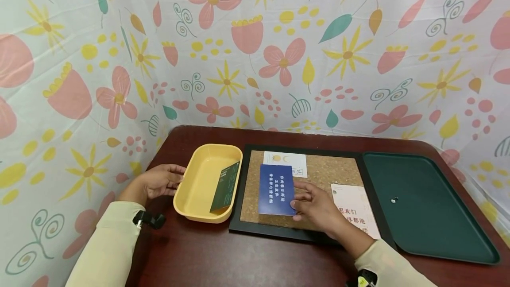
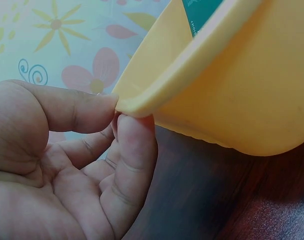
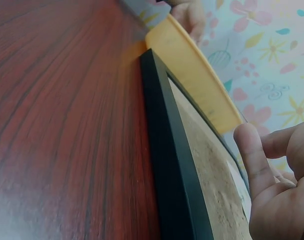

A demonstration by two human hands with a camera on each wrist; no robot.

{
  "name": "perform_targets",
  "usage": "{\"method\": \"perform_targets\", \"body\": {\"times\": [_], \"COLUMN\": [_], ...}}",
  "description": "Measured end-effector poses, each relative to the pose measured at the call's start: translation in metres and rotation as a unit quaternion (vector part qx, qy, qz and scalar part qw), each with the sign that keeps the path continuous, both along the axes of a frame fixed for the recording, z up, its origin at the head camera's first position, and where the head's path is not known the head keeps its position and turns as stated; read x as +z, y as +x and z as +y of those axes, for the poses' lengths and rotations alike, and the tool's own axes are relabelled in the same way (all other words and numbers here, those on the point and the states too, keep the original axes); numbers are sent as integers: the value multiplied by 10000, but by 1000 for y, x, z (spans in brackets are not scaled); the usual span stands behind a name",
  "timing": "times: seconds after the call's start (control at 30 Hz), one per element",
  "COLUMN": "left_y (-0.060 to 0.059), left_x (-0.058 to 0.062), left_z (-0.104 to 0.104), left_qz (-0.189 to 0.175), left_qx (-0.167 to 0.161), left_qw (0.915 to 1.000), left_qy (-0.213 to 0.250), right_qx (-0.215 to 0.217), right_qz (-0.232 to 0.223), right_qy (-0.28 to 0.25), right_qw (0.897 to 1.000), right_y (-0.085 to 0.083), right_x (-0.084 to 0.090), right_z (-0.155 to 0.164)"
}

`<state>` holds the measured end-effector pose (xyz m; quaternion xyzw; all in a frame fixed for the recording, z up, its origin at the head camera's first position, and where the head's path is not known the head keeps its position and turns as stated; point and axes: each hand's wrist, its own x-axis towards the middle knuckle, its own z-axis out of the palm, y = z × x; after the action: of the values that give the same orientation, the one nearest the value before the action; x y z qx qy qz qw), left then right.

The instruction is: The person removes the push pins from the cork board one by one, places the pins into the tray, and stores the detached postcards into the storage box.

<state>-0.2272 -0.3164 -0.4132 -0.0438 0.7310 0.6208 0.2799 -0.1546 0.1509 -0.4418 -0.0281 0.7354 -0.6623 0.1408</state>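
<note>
A yellow plastic basin (image 1: 196, 180) stands on the left of the table, its rim pinched between the thumb and index finger of my left hand (image 2: 76, 160). Inside it, a dark green card (image 1: 225, 188) leans on the right wall. My right hand (image 1: 316, 205) holds a blue card (image 1: 276, 189) with white Chinese writing by its right edge, over a black-framed corkboard (image 1: 249, 180). The blue card partly covers a white card (image 1: 284, 158) with a yellow drawing on the board. Under my right wrist lies a pale pink card (image 1: 350, 196) with red writing, partly hidden.
To the right of the corkboard lies a dark green tray (image 1: 434, 207) with a small shiny pin-like item (image 1: 394, 200) on it. The dark red wooden table (image 1: 199, 256) is bordered behind and at the left by a flower-print cloth (image 1: 279, 87).
</note>
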Motion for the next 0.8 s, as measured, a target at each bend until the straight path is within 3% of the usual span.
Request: {"method": "perform_targets", "body": {"times": [0.8], "left_y": [1], "left_x": [3], "left_z": [2], "left_qz": [3], "left_qx": [39], "left_qw": [10000], "left_qy": [-44], "right_qx": [163], "right_qz": [-59], "right_qy": [-270], "right_qw": [9995], "right_y": [-5], "right_x": [-1], "right_z": [-25]}}
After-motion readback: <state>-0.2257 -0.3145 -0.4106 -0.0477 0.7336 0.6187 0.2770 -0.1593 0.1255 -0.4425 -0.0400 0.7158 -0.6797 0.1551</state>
